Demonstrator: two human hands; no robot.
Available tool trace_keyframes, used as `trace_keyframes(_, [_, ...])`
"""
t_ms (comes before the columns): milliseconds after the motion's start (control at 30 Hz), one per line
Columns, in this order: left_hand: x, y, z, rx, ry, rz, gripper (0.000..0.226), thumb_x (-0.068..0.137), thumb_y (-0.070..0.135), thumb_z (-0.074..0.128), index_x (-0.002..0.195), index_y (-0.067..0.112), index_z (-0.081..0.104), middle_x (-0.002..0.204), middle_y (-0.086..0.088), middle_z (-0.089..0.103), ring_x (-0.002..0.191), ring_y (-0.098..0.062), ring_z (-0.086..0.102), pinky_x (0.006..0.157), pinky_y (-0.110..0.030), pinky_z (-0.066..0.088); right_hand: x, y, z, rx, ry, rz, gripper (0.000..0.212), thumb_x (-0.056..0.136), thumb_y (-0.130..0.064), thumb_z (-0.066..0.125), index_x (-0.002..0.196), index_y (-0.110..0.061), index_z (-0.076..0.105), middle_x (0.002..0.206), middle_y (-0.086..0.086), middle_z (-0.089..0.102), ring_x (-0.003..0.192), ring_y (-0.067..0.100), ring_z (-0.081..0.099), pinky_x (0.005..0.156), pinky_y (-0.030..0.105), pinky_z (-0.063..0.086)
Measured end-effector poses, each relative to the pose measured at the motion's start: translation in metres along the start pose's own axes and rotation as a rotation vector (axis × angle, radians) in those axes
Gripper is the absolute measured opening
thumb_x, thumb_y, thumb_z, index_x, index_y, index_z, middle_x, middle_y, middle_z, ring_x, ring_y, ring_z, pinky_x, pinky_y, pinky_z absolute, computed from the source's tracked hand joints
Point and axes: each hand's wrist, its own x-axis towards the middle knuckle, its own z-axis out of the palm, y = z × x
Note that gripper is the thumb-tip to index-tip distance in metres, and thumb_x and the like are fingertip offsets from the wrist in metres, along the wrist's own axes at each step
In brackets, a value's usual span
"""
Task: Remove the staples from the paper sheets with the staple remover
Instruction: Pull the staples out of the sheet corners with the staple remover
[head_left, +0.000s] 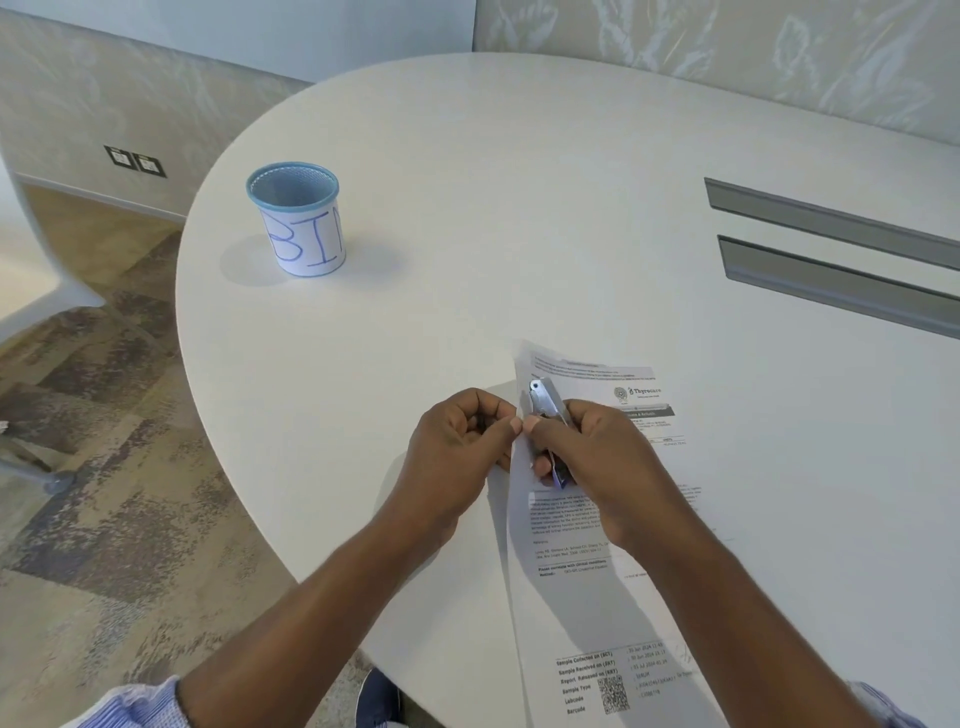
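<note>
Printed paper sheets lie on the white table in front of me, their left edge lifted. My left hand pinches that lifted edge between thumb and forefinger. My right hand grips a metal staple remover with a blue part at its lower end, its silver jaws against the paper edge right beside my left fingertips. No staple is visible; my fingers hide the spot where the jaws meet the paper.
A blue mesh cup with a paper label reading "BIN" stands at the far left of the table. Two grey cable slots run across the table at the right. The table's curved edge drops to patterned carpet on the left.
</note>
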Motion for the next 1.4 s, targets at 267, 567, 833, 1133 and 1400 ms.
trace_keyframes(267, [-0.013, -0.007, 0.005, 0.087, 0.053, 0.146, 0.010, 0.094, 0.024, 0.067, 0.085, 0.020, 0.070, 0.081, 0.001, 0.077, 0.074, -0.015, 0.071, 0.070, -0.032, 0.058, 0.003, -0.015, -0.002, -0.040, -0.003, 0.105, 0.007, 0.079, -0.011, 0.070, 0.075, -0.006, 0.068, 0.056, 0.005, 0.063, 0.054, 0.018, 0.056, 0.063, 0.033, 0.051])
trace_keyframes(567, [-0.015, -0.004, 0.006, 0.144, 0.072, 0.178, 0.017, 0.095, 0.028, 0.064, 0.083, 0.017, 0.068, 0.075, -0.001, 0.078, 0.074, -0.027, 0.074, 0.068, -0.032, 0.058, 0.000, -0.013, 0.000, -0.142, -0.008, -0.011, 0.022, 0.072, -0.031, 0.069, 0.074, -0.008, 0.069, 0.056, -0.001, 0.063, 0.052, 0.010, 0.056, 0.057, 0.026, 0.048])
trace_keyframes(833, [-0.011, -0.004, 0.008, 0.147, 0.160, 0.029, 0.022, 0.084, 0.029, 0.062, 0.076, 0.009, 0.063, 0.065, -0.002, 0.075, 0.059, -0.015, 0.072, 0.062, -0.029, 0.059, -0.002, 0.000, 0.001, -0.419, 0.100, -0.250, 0.023, 0.068, -0.053, 0.058, 0.069, -0.030, 0.060, 0.069, 0.001, 0.065, 0.057, 0.013, 0.055, 0.053, 0.026, 0.044])
trace_keyframes(1133, [-0.006, -0.006, 0.006, 0.006, 0.152, -0.133, 0.015, 0.077, 0.023, 0.064, 0.071, 0.010, 0.066, 0.062, -0.007, 0.072, 0.052, -0.022, 0.068, 0.050, -0.030, 0.054, -0.002, 0.008, 0.000, -0.120, 0.099, -0.239, 0.028, 0.085, -0.027, 0.066, 0.078, -0.002, 0.057, 0.059, -0.002, 0.055, 0.053, 0.010, 0.053, 0.052, 0.021, 0.047])
trace_keyframes(1400, [-0.008, -0.004, -0.007, 0.121, 0.154, -0.157, 0.017, 0.077, 0.023, 0.060, 0.074, 0.006, 0.062, 0.059, -0.014, 0.073, 0.045, -0.027, 0.064, 0.050, -0.035, 0.052, 0.008, 0.002, -0.002, 0.167, -0.039, -0.094, 0.031, 0.099, -0.009, 0.059, 0.068, -0.014, 0.064, 0.061, 0.007, 0.061, 0.055, 0.018, 0.056, 0.058, 0.030, 0.046])
